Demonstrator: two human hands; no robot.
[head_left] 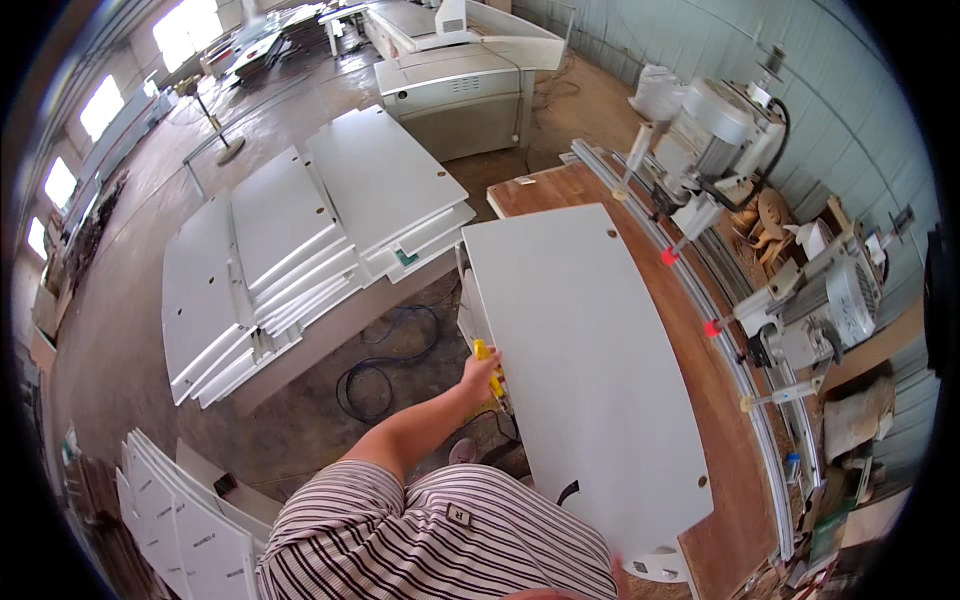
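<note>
Here, clamping a yellow tool (482, 349) in the left grip (479, 372), beside a white panel (590, 370); cannot tell the right grip's state.

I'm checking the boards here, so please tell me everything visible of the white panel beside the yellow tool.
The white panel is a long, flat, smooth-looking board, perhaps laminated. Two small, round, dark brownish spots, possibly holes or fittings, sit near its right edge, one at the far end, one at the near end. It lies flat over the reddish-brown bench. The left hand, holding the yellow tool, is at its left edge; whether they touch it is unclear.
</note>
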